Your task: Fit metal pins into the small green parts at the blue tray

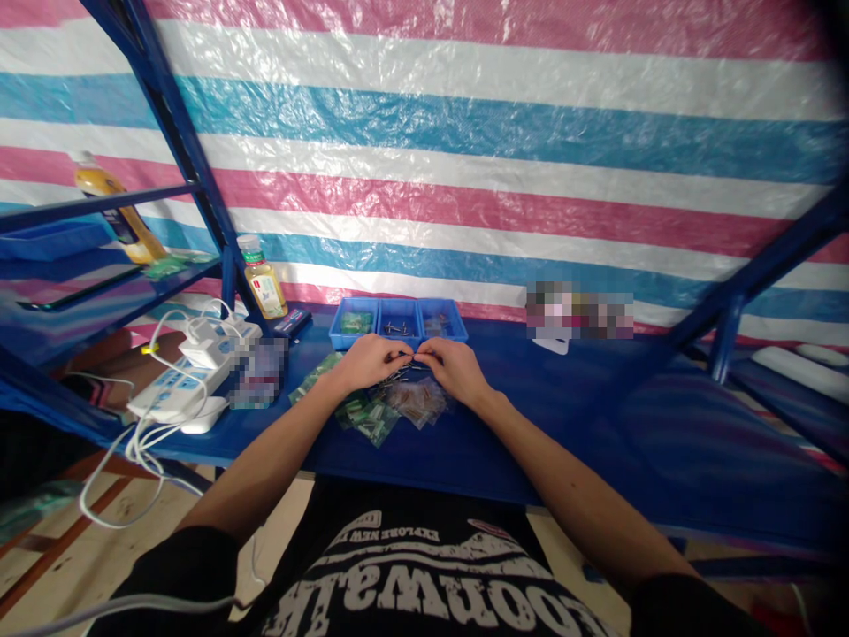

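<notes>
- Head view: left hand [368,363] and right hand [455,370] sit close together at the centre of the blue bench [531,425].
- Fingers: curled inward, neither spread nor clenched into a fist; fingertips [408,356] of both hands meet just above small metal pins [398,375]. Too small to tell whether a pin is gripped.
- Pins: loose on or beside the clear plastic bags [415,402] near the hands; these bags hold brownish parts, others hold green parts [367,418].
- Handling, judged: pins likely light, stiff and slippery; best taken by the shank between fingertip pads. Bags likely light and soft; hold by an edge.
- Far of the hands: blue three-compartment tray [398,310], with green packets left, metal pins middle, small packets right.
- Bench left: white power strips [178,394] and a juice bottle [263,281].
</notes>
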`<state>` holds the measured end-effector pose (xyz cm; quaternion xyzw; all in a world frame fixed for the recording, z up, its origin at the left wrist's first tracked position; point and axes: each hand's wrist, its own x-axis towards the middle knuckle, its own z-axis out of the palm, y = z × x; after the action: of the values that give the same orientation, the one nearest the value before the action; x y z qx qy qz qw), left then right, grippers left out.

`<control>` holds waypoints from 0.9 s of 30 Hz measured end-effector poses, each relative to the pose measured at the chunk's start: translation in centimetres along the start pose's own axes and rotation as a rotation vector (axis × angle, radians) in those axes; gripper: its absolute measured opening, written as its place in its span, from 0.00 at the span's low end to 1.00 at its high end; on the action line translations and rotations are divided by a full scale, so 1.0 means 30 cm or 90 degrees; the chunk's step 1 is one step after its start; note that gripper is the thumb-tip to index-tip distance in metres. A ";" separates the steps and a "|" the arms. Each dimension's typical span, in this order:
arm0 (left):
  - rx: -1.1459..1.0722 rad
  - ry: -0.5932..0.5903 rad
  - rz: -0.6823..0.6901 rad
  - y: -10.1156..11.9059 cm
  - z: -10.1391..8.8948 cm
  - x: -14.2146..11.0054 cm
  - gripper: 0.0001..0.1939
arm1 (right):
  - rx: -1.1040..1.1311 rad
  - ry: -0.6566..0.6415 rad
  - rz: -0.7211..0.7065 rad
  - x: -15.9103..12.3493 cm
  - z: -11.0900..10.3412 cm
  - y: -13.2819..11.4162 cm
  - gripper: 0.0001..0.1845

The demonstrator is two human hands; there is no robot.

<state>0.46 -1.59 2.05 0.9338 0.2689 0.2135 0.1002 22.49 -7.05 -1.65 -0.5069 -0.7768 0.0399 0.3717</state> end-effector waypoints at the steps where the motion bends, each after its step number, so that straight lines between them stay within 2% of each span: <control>1: -0.004 0.006 -0.006 0.001 -0.001 0.000 0.12 | 0.001 0.002 0.000 -0.001 0.000 -0.001 0.04; 7: -0.020 0.041 -0.042 0.003 -0.005 0.000 0.14 | -0.014 0.015 0.000 -0.005 -0.009 -0.015 0.09; 11: -0.023 0.038 -0.021 0.005 -0.008 -0.003 0.14 | -0.024 0.001 0.003 -0.006 -0.013 -0.024 0.09; 19: -0.034 0.014 0.006 0.006 -0.007 -0.005 0.13 | -0.002 -0.019 -0.047 -0.013 -0.010 -0.036 0.09; 27: -0.033 0.022 0.006 0.007 -0.006 -0.005 0.13 | -0.012 -0.014 -0.032 -0.012 -0.016 -0.043 0.09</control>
<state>0.35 -1.84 2.21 0.9282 0.2607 0.2373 0.1188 21.89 -8.13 -0.94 -0.4904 -0.7935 0.0287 0.3591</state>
